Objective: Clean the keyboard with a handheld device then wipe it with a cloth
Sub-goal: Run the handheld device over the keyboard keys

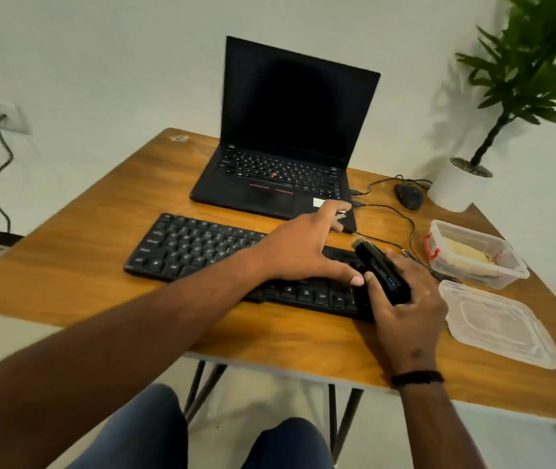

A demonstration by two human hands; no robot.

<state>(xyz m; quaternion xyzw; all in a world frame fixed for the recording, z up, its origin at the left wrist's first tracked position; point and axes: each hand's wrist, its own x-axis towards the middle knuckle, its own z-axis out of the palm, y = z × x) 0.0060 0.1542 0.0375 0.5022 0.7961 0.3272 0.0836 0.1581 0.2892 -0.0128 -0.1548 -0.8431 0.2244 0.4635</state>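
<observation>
Right hand [405, 306] has a tight grip on the black handheld cleaner [381, 270], brush tip pointing away, over the right end of the black keyboard [198, 248] on the counter [77, 265]. Left hand [303, 248] lies flat and loose across the keys, holding nothing. The cleaning step looks just begun. Next, bring the brush down onto the keys. Farther back, a cloth [466, 255] waits in a clear box [476, 253].

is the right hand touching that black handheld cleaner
Touching. The head view shows the right hand wrapped around the black handheld device, thumb on its near side, above the keyboard.
</observation>
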